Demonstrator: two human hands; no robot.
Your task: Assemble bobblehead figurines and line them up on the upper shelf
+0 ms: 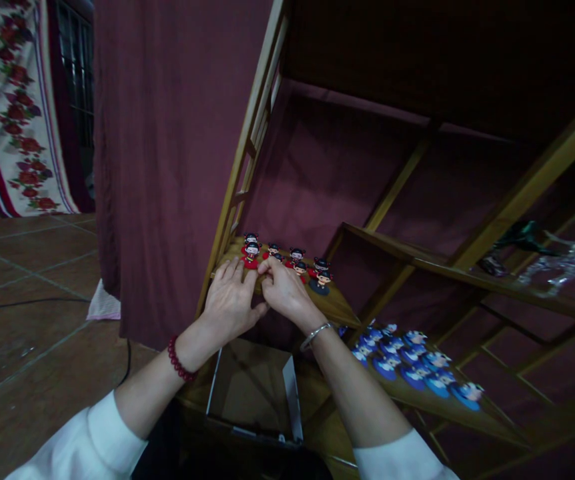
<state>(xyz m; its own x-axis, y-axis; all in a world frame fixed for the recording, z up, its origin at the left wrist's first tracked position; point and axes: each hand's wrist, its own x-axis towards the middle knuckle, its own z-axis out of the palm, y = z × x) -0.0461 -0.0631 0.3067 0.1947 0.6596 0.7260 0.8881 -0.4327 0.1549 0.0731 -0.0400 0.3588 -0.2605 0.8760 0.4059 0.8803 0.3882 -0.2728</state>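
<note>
Small black-haired figurines in red stand in rows on a wooden shelf (335, 303). My left hand (230, 297) lies at the shelf's front left edge, its fingers stretched out and its thumb apart. Just beyond its fingertips is a red figurine (251, 255). To that figurine's right, my right hand (287, 288) has its fingers curled together near the base; what they hold, if anything, is hidden. Another figurine (276, 258) shows partly behind my right knuckles. A figurine on a dark round base (320, 281) stands to the right of my right hand.
Below my hands sits an open cardboard box (252, 390). Several blue-and-white figurines (412, 360) stand on a lower shelf at right. A clear glass-like ornament (562, 257) rests on the far right shelf. A maroon curtain (167, 167) hangs on the left.
</note>
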